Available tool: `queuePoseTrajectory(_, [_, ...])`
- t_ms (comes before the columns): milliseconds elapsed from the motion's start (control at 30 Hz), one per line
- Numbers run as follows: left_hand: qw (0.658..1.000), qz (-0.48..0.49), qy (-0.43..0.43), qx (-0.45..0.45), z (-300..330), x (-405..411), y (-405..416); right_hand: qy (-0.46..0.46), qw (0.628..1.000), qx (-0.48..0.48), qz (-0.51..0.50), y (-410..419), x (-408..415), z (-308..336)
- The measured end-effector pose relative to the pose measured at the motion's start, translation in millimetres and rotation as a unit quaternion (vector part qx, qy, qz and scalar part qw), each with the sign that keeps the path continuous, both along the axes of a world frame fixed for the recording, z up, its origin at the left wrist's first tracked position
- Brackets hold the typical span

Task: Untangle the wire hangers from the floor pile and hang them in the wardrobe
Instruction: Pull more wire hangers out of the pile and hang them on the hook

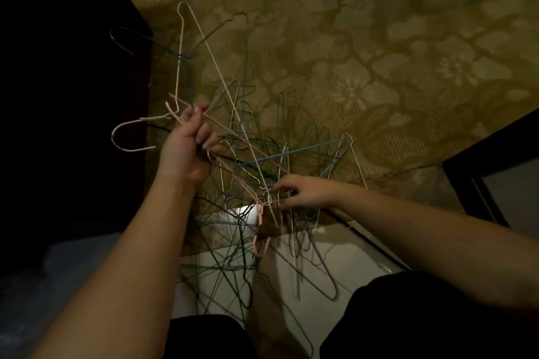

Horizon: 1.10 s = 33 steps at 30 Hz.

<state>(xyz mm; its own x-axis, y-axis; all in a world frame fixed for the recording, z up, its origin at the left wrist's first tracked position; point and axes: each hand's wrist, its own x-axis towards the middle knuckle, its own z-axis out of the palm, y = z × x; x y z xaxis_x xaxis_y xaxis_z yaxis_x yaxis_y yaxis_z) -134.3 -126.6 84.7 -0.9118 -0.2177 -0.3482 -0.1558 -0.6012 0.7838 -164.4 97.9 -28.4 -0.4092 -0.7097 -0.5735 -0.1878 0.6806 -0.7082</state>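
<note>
A tangled pile of wire hangers (262,172), green, white, blue and pink, lies across the patterned carpet and the pale floor below it. My left hand (191,140) is raised above the pile and closed around the necks of a white hanger (201,38) and a pink one, whose hook (122,137) curls to the left. A dark green hanger (128,41) hangs off the same bunch. My right hand (303,191) is low at the pile, fingers pinching wires where pink and white hangers cross.
A dark wardrobe panel (73,96) fills the left side. A dark-framed door or panel (495,172) stands at the right. Olive floral carpet (379,52) stretches ahead. My knees in black trousers (408,323) are at the bottom edge.
</note>
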Motion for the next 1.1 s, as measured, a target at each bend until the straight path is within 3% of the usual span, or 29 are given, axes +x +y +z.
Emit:
queuePoseTrajectory(100, [1.000,0.013,-0.005,-0.006,0,1,1,-0.015,0.999,-0.026,-0.016,-8,11,11])
queuePoseTrajectory(300, [0.999,0.032,-0.021,-0.013,5,-2,1,0.039,0.999,-0.032,-0.018,-28,14,46])
queuePoseTrajectory(433, [0.998,0.044,0.012,0.044,15,-5,-1,0.011,0.973,-0.139,-0.186,-18,-4,81])
queuePoseTrajectory(600, [0.995,0.039,0.041,0.077,30,-7,8,-0.009,0.943,-0.207,-0.259,-20,-8,92])
queuePoseTrajectory(733, [0.996,0.054,0.027,0.060,37,-10,21,-0.079,0.906,-0.245,-0.335,-22,-12,92])
queuePoseTrajectory(867, [0.998,0.048,-0.049,0.014,29,-9,42,-0.087,0.914,-0.220,-0.331,-13,-12,96])
queuePoseTrajectory(967, [0.995,0.048,-0.082,0.025,22,-12,41,-0.040,0.952,-0.151,-0.264,-1,-16,88])
queuePoseTrajectory(1100, [0.994,0.030,-0.089,0.047,7,-9,36,-0.122,0.977,-0.063,-0.165,12,1,58])
